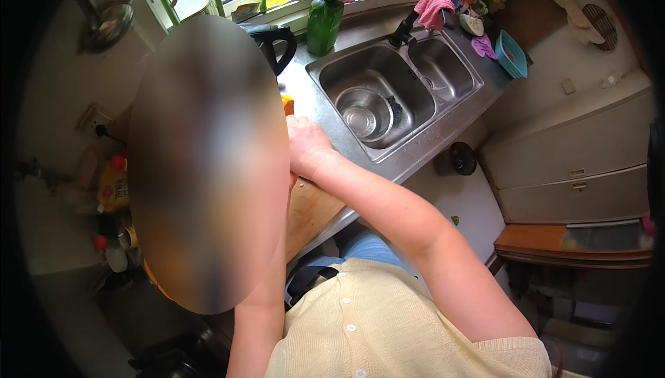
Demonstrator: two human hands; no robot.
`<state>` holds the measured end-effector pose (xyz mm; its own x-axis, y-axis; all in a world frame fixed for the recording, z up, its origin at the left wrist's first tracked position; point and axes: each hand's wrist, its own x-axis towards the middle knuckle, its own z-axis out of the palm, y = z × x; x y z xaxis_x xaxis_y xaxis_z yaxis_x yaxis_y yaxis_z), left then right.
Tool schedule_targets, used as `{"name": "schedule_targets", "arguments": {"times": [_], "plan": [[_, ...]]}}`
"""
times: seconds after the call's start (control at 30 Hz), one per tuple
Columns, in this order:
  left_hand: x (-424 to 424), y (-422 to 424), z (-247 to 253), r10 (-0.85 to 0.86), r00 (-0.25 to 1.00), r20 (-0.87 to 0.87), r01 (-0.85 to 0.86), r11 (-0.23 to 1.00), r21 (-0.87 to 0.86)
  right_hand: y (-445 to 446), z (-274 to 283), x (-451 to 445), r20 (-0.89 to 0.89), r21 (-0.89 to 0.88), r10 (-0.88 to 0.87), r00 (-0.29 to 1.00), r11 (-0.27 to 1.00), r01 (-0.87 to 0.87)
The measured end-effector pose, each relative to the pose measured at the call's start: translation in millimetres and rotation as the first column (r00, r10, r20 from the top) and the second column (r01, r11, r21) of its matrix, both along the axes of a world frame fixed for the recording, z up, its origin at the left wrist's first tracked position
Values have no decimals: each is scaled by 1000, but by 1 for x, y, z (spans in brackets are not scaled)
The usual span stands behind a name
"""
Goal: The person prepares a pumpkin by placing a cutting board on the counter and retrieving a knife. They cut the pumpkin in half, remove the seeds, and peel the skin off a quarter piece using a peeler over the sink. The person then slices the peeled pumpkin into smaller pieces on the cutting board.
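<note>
My right hand reaches in over the counter by the sink, its fingers bent. A large blurred oval covers its fingertips, so what it holds cannot be told. A bit of orange material shows just beyond it. My left forearm runs up under the blur, which hides my left hand. Below my right wrist lies a wooden board with a small pale bit on it. A green pump bottle stands behind the sink, with a kettle's black handle to its left.
A steel double sink holds a metal bowl and a dark scrubber. A pink cloth hangs over the black faucet. A blue basket stands at the counter's far end, a dark bin on the floor.
</note>
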<state>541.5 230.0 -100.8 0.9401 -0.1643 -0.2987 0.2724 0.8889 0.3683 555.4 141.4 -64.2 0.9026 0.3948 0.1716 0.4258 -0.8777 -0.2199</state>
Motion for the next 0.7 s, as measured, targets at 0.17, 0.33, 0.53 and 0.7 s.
{"name": "schedule_targets", "arguments": {"times": [0.17,0.33,0.53,0.7], "plan": [[33,-51,-11,-27,990,-136,27,1000,-2,-58,-6,33,-127,49,-3,992,999,9],[71,-115,-60,-5,962,-272,31,995,90,-136,-41,68,-201,172,99,974,983,-64],[114,-182,-57,83,928,-363,-10,980,200,-213,-80,129,-270,490,330,904,856,-166],[133,-215,-79,215,920,-329,-98,936,339,-249,-97,157,-362,609,389,847,787,-101]]}}
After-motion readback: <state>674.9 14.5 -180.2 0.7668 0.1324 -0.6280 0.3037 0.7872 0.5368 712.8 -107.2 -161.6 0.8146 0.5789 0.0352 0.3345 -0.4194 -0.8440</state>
